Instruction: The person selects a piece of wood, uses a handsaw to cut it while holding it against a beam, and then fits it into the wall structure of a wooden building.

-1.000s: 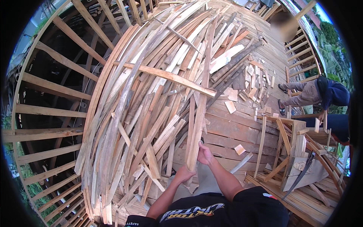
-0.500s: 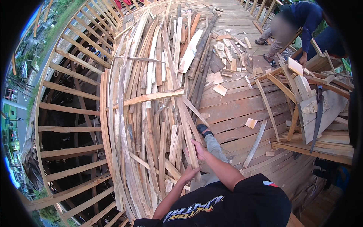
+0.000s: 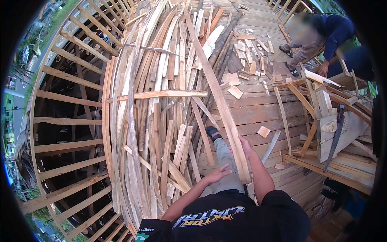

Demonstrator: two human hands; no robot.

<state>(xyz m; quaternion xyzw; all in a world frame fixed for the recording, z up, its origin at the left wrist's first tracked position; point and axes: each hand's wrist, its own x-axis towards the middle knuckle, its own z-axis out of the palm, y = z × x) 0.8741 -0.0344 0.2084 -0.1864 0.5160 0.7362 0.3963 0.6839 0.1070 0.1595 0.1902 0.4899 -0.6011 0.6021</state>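
A long wooden plank (image 3: 221, 100) slants from the far part of the lumber pile toward my body. Its near end is lifted over my leg, and my right hand (image 3: 246, 149) is closed on its right edge close to that end. My left hand (image 3: 217, 175) is off the plank, left of its near end and above my thigh, with fingers loosely stretched and nothing in them. Left of both hands lies the pile of rough boards and sticks (image 3: 166, 141). A crosswise board (image 3: 161, 95) rests on top of that pile.
A slatted wooden railing (image 3: 68, 120) runs along the left over a drop. Offcuts (image 3: 250, 56) litter the plank floor. At right, a handsaw (image 3: 335, 133) hangs by a stack of timber (image 3: 342, 169); a person in dark blue (image 3: 336, 34) bends there beside another.
The plank's near end has swung right and up, away from the pile, with my right hand on it. My left hand has let go of it and moved right.
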